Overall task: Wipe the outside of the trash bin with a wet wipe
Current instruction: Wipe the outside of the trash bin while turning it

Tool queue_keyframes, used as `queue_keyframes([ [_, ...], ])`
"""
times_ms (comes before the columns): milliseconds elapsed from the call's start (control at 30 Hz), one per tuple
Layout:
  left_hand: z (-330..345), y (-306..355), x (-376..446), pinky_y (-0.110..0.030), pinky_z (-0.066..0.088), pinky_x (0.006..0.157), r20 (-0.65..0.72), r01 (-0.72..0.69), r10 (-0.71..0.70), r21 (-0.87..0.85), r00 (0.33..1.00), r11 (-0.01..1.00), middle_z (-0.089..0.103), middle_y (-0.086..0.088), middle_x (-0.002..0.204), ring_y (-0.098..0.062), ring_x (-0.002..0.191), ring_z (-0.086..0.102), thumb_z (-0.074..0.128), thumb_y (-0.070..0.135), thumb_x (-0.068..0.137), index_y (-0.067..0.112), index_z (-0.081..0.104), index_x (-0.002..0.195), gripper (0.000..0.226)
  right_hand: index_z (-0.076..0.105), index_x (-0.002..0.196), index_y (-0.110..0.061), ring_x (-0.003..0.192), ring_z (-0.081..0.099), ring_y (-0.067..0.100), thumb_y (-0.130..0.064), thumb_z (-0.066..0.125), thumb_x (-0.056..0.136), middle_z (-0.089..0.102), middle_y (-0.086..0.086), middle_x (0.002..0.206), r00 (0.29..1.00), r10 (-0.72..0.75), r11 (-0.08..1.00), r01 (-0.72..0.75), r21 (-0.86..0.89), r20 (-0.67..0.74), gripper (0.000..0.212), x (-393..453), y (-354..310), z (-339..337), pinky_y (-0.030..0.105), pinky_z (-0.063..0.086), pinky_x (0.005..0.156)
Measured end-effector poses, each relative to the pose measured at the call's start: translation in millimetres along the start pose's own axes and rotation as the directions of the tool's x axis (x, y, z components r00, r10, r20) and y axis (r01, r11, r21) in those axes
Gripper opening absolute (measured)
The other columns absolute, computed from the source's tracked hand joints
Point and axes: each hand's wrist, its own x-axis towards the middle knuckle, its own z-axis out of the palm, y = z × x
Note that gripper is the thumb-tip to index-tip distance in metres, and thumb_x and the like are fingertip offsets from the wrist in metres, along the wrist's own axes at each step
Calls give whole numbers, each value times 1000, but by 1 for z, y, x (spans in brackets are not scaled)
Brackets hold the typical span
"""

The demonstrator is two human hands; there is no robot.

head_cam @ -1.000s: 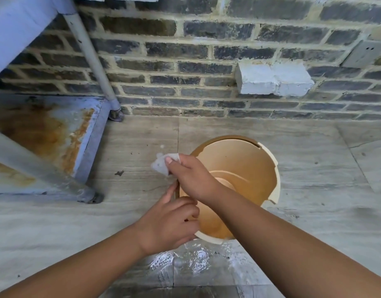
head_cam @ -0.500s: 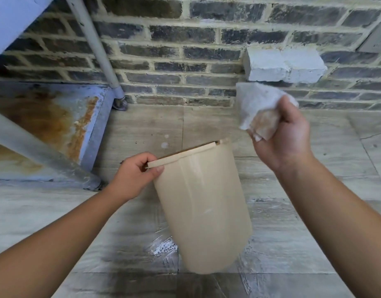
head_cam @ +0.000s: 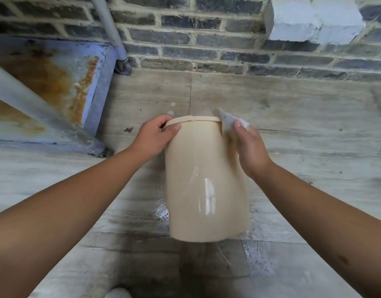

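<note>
Head view: the trash bin (head_cam: pixel 206 179) rim is gripped by the left hand (head_cam: pixel 155 136). A wet wipe (head_cam: pixel 228 119) is clutched in the right hand (head_cam: pixel 251 147) and pressed against the bin's upper side.

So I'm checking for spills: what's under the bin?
Wet, foamy floor shows beside the bin, held tilted by the left hand. The patch directly beneath it is covered.

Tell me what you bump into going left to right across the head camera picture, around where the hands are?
Rusty blue metal frame → left hand gripping the rim → beige trash bin → wet wipe → right hand pressing the wipe against the bin's side → bare floor tiles.
</note>
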Motion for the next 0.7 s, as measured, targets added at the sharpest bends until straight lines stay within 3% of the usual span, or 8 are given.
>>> queue_keyframes([
  [67,5,4,3,-4,39,66,-31,-45,48,82,998,996,65,21,84,9,75,56,63,39,83,42,64,83,3,45,143,-20,139,26,-7,-34,39,99,27,-7,158,999,-39,987,41,-153,14,46,-4,12,9,7,17,111],
  [100,7,7,6,-4,39,70,-48,-74,81,129,996,989,66,18,91,6,82,56,62,40,83,41,66,89,7,41,146,-21,142,17,-6,-32,37,102,19,-8,161,996,-84,965,87,-248,20,45,-3,14,11,3,11,109],
  [200,8,10,8,-6,37,76,-54,-134,151,237,987,962,64,13,95,-5,88,55,60,39,84,30,70,105,25,32,150,-23,149,-6,11,-31,33,104,7,-9,160,975,-209,831,220,-511,80,47,-4,29,10,15,-4,113],
  [300,7,12,6,-7,36,78,-49,-185,212,321,976,929,61,15,94,-4,89,52,59,39,85,26,70,109,29,26,152,-19,149,-4,19,-36,31,102,9,-4,158,920,-322,592,380,-710,224,54,-5,39,10,34,4,118],
  [367,9,12,6,-19,43,81,-51,-180,208,329,977,927,63,12,96,-7,90,56,60,38,86,24,69,109,29,25,152,-17,148,0,20,-36,32,101,12,-3,158,887,-328,483,453,-749,325,55,-7,44,13,42,11,118],
  [467,11,7,7,-31,49,75,-86,-130,166,324,982,937,62,13,81,-9,78,57,60,38,88,26,69,95,17,23,153,-19,148,-1,16,-37,31,102,10,-6,158,879,-296,465,475,-747,375,55,-8,50,20,40,9,118],
  [567,9,0,10,-35,50,67,-127,-79,129,339,984,938,57,12,66,-7,64,51,59,45,86,28,65,84,19,23,153,-21,148,-1,13,-40,28,102,11,-8,159,876,-257,447,482,-753,408,55,-6,50,26,38,6,118],
  [700,5,-1,14,-40,51,70,-132,-64,120,371,984,926,56,10,66,-13,68,54,57,48,85,25,64,82,24,26,153,-20,149,5,16,-38,29,101,19,0,162,842,-242,389,540,-747,483,54,-5,47,31,37,7,118],
])
